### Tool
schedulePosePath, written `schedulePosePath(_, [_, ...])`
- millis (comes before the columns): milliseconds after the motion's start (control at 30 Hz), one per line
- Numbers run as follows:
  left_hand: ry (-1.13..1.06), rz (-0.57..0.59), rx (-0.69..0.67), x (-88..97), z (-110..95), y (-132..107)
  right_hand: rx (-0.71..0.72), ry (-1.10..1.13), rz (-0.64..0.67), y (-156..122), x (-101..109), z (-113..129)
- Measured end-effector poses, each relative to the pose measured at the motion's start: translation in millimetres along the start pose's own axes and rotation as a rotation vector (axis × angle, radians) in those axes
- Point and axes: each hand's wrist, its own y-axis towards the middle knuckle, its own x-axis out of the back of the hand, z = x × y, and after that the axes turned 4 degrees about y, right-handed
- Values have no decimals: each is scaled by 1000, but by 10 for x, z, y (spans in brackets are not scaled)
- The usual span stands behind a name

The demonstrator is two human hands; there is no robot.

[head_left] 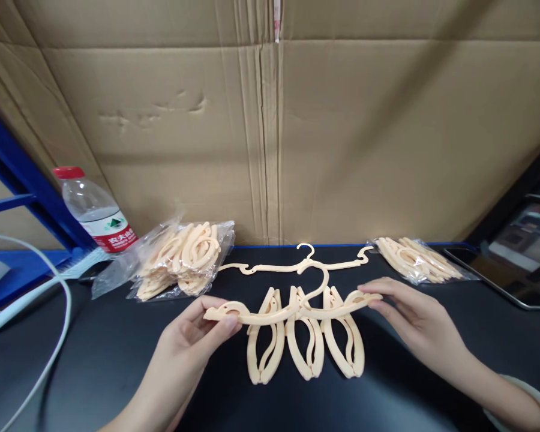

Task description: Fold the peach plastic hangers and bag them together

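Observation:
A cream folding hanger (274, 316), its arms spread and its hook pointing up, is held above the table between my two hands. My left hand (184, 348) pinches its left end between thumb and fingers. At the opposite end, my right hand (409, 318) grips the tip the same way. Below and behind it lie three folded hangers (306, 354) side by side on the black table (234, 408), partly covered by the held one. Farther back, another unfolded hanger (279, 268) lies with its hook toward the cardboard.
A clear bag of folded hangers (180, 258) sits back left; a flatter bag (416, 259) lies back right. At the left are a red-capped bottle (96, 210), a white cable (67, 312) and a pale brush (45, 300). A dark tablet (508, 276) rests right. Cardboard (270, 132) stands behind.

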Motion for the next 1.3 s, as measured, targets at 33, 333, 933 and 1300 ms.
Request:
schedulePosePath(33, [-6,0,-2,-4,-3,-4,-62,81,-3,5,-9,20])
schedulePosePath(333, [-49,127,80,-126,-11,-144,-393,785,62,-103,-216,311])
schedulePosePath(933, [-101,381,3,-300,65,-298,39,269,231,-265,-317,558])
schedulePosePath(1300, [8,386,-54,-244,42,-298,263,78,400,-202,-259,663])
